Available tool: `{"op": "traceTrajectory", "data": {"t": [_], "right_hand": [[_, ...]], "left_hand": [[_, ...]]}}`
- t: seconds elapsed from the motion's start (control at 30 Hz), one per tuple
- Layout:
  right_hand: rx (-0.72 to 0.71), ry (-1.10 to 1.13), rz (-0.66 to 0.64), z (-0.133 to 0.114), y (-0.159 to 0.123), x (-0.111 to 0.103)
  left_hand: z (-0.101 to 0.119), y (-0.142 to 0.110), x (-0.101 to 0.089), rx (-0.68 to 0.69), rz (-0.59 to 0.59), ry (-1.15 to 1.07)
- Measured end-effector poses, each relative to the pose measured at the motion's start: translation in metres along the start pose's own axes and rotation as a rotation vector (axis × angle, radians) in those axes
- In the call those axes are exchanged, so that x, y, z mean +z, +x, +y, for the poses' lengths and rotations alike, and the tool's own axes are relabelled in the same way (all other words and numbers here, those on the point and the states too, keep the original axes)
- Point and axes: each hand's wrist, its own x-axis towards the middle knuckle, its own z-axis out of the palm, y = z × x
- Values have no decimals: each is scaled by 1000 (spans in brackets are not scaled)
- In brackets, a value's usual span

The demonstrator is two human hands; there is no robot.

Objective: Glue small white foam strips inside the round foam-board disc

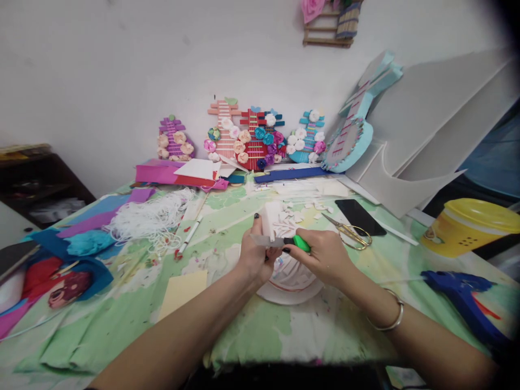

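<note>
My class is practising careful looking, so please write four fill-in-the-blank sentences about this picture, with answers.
1. The cutter in the right hand has a ____ handle.
2. The piece held in the left hand is ____.
3. The bracelet is worn on the ____ arm.
4. The phone beside the scissors is ____.
Missing words: green; white; right; black.

The right hand (327,254) covers most of the green cutter (301,244); the lower end of the white piece (272,216) is lost behind the blade and the left hand (255,254). The top edge crops the wall rack (327,41); the right edge clips the yellow tub (459,233); the glue gun's (453,298) grip fades into shadow; the dark shelf's (43,189) contents are too dim to tell.
</note>
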Motion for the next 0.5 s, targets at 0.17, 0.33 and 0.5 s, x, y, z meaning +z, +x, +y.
{"op": "traceTrajectory", "data": {"t": [0.17, 0.33, 0.5], "right_hand": [[25, -6, -15, 3, 2, -1], [66, -8, -35, 7, 4, -3], [69, -7, -39, 8, 4, -2]], "left_hand": [[1, -3, -1, 31, -67, -19], [0, -4, -1, 31, -61, -7], [1, -4, -1, 49, -58, 27]]}}
